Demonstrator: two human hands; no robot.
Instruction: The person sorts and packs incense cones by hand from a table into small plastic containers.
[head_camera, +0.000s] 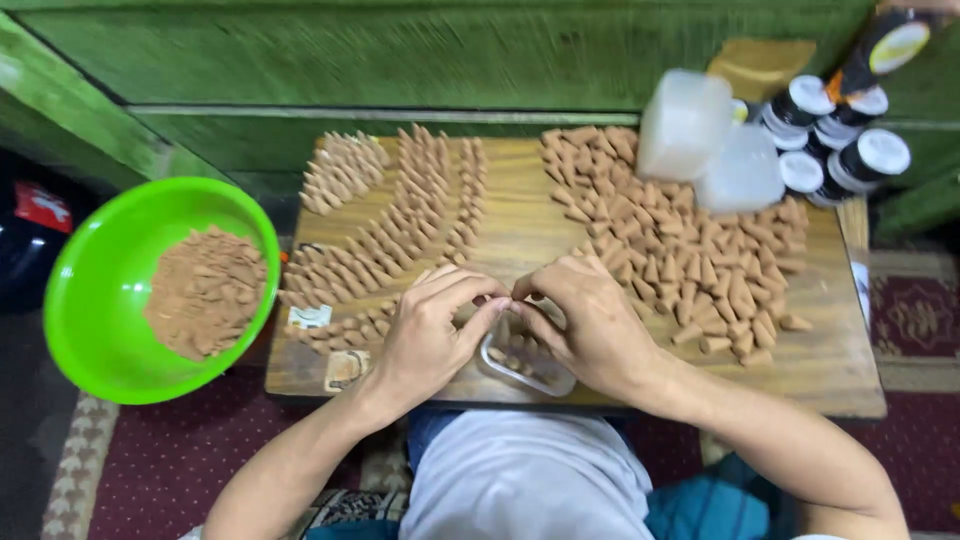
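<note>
Green planks are backing the wooden tabletop (500, 225); both hands, left (425, 335) and right (590, 325), are pinching a small incense cone (508, 300) over a clear container (525, 365); seemingly light and crumbly, best held by its sides.

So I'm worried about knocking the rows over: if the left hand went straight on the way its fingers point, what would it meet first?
Probably the right hand's fingertips: the left hand points right, toward them, above the clear plastic container. They look almost touching, though depth is unclear.
</note>
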